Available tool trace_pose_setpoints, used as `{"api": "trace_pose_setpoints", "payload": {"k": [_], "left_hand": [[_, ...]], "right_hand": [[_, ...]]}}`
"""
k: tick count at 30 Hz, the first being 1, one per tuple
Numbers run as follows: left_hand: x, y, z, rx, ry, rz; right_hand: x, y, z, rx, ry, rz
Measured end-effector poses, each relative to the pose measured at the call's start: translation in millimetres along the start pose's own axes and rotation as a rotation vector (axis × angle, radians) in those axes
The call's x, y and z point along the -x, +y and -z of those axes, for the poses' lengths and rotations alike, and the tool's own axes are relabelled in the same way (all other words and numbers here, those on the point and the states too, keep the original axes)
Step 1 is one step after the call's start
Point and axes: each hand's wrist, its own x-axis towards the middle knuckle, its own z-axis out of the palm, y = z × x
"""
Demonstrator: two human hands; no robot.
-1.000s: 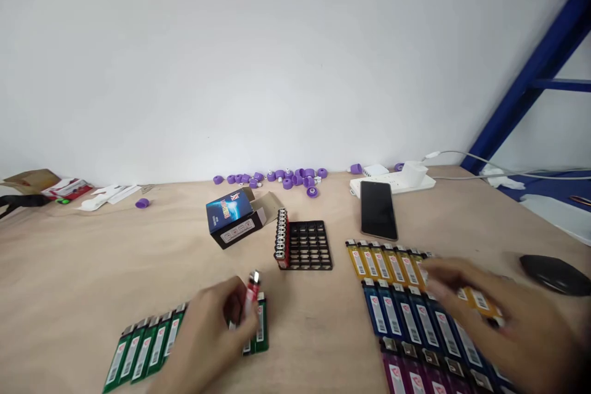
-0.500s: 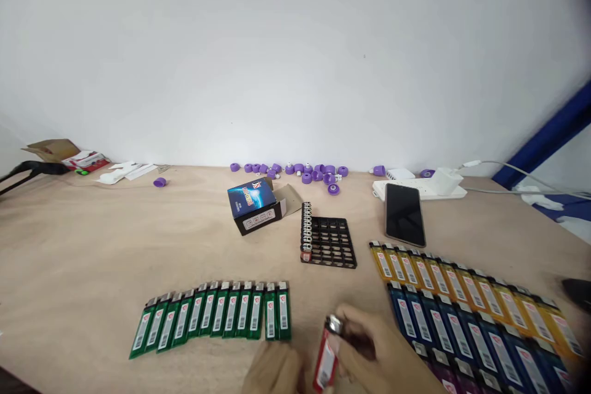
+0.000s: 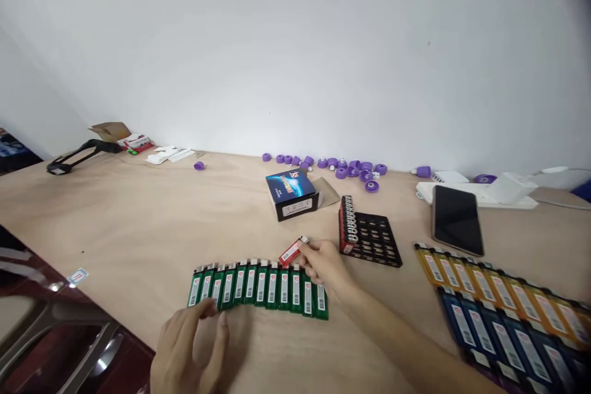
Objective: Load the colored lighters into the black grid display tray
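A red lighter (image 3: 290,252) with a white label is pinched in my right hand (image 3: 322,261), just beyond the row of green lighters (image 3: 257,286). My right hand covers the top of one or two green lighters at that row's right end. My left hand (image 3: 187,348) is open, thumb and fingers apart, its fingertips by the lower ends of the leftmost green lighters; whether they touch I cannot tell. To the right of my right hand, a black gridded tray (image 3: 379,240) bears a column of upright red lighters (image 3: 347,225) along its left side.
Yellow lighters (image 3: 501,292) and blue lighters (image 3: 501,335) lie in rows at the right, below a phone (image 3: 457,220) and a white power strip (image 3: 521,197). A blue box (image 3: 293,194) stands behind the tray. Purple caps (image 3: 353,169) are scattered along the wall.
The view has swung left. My right hand has carried the red lighter from the near edge to beyond the green row. My left hand has moved to that row's left end and opened.
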Motion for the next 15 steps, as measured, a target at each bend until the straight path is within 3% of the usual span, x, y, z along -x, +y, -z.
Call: {"api": "trace_pose_setpoints", "payload": {"k": [3,9,15], "left_hand": [[-13,-30,5.6,-0.015,-0.094,-0.027],[-44,-86,9.9,0.162,-0.461,-0.114],[-66,-99,3.4,0.310,-0.578,-0.128]], "right_hand": [[0,-8,-2,-0.048,-0.013,-0.047],[22,-17,-1,-0.117,-0.064,-0.052],[57,-5,27,-0.127,-0.109,-0.086]]}}
